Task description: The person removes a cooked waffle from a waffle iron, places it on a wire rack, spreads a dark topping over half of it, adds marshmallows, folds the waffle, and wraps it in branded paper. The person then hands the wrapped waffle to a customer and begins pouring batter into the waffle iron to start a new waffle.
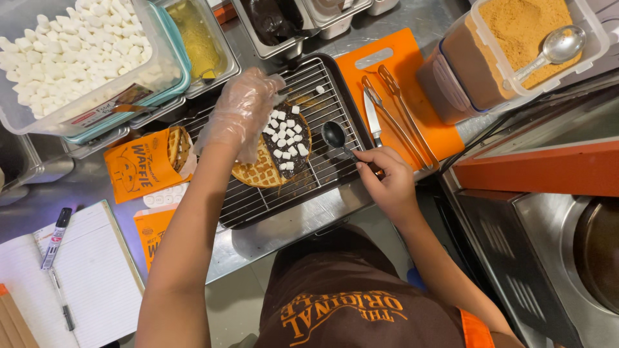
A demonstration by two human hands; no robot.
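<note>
Head view: waffle lay on wire rack, its dark-sauced, marshmallow-dotted half toward the far right. Left hand, in a loose clear glove, hovered directly over it, fingers partly curled; whether it held anything could not be told. Right hand closed on spoon, bowl pointing toward the waffle; left hand nearer
</note>
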